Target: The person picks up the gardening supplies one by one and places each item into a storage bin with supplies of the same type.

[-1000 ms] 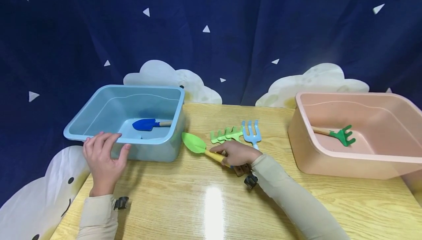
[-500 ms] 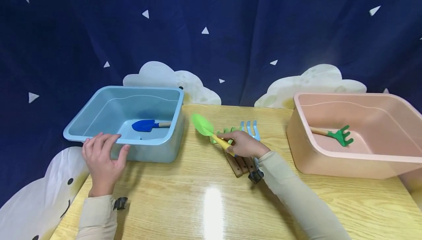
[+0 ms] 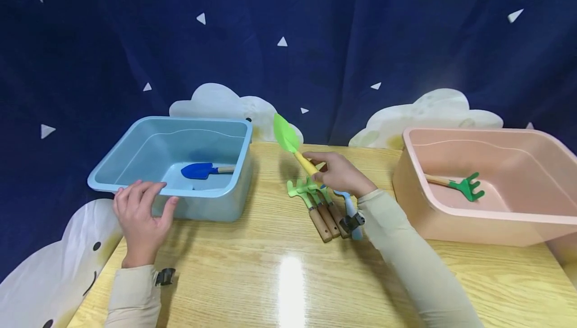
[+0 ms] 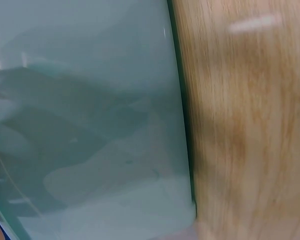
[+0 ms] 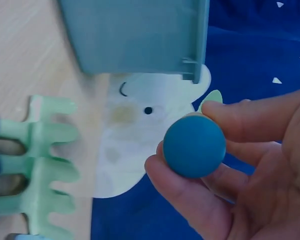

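My right hand (image 3: 340, 172) grips the yellow handle of a small garden trowel (image 3: 286, 135) above the table, its light-green blade tilted up and to the left. In the right wrist view, the handle's round blue end (image 5: 194, 146) sits between thumb and fingers. Below that hand lie several light-green hand rakes (image 3: 319, 213) with wooden handles. A light-blue hand fork (image 3: 350, 208) beside them is partly hidden by the wrist. My left hand (image 3: 143, 218) rests with its fingers over the near rim of the blue tub (image 3: 225, 193), thumb apart. A blue trowel (image 3: 198, 170) lies inside the tub.
At the right stands a pink tub (image 3: 451, 228) with a dark-green hand rake (image 3: 469, 186) inside. Both tubs stand on the wooden table (image 3: 225, 278). A dark-blue curtain (image 3: 315, 27) with white cloud shapes hangs behind the table.
My right hand has lifted the green trowel off the table, and its blade has swung upward. The rakes below have come into fuller view. My left hand has stayed on the blue tub's rim.
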A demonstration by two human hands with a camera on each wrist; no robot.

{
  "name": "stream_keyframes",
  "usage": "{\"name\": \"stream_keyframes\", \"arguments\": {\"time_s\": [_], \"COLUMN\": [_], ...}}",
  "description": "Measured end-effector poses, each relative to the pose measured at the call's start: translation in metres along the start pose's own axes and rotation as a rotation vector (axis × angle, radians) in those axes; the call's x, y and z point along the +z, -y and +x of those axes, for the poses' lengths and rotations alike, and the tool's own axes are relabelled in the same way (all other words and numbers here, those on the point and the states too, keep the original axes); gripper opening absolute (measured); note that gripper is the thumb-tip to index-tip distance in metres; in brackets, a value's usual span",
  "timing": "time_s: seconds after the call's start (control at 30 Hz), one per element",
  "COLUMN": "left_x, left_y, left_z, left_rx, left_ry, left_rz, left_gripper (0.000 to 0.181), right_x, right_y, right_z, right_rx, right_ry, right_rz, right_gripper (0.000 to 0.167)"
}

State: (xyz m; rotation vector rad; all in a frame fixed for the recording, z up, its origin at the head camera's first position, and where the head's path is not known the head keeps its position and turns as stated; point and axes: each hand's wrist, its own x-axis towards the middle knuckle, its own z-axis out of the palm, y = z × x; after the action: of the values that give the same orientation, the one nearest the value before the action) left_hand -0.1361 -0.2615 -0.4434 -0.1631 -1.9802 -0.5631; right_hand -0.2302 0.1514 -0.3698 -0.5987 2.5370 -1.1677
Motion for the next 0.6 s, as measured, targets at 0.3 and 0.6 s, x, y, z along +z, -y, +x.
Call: {"name": "stream_keyframes", "arguments": {"time_s": [0.3,0.6], "left_x": [0.003,0.002], "left_y": [0.000,0.000], "left_z": [0.000,0.001], "left_rx": [-0.010,0.003], "left_ry": [0.008,-0.003], "left_rz": [-0.015,-0.014], "left_gripper": [0.067,0.066], "right_x": [-0.012,-0.018], "right_y": [0.031,0.066], "right_z": [0.010,0.025], "right_rx": [-0.072,-0.144], "right_ry": [-0.017,-0.036], "right_rz": [-0.003,-0.111], "right_gripper": [0.064,0.064]}}
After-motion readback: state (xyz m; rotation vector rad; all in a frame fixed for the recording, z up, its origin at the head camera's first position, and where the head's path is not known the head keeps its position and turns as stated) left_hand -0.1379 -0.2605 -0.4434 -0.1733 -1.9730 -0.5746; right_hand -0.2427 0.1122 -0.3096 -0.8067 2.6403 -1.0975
